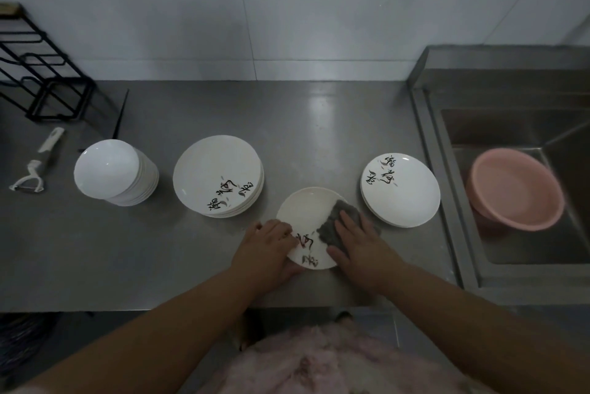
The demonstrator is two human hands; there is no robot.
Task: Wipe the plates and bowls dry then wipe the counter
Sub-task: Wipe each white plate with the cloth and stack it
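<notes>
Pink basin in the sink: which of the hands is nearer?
Right. The right hand presses the grey cloth on the plate, on the side toward the pink basin; the left hand grips the plate's far edge.

- Steel counter (178, 253): grey, dully reflective, bounded by a tiled wall behind and a sink at right.
- Far left: black wire rack (41, 74); white peeler (30, 175) laid in front of it.
- Bowl stack (116, 173), then plate stack (218, 176), set side by side.
- Single plate (308, 218) near the front edge.
- Smaller plate stack (400, 191) just beside the sink.
</notes>
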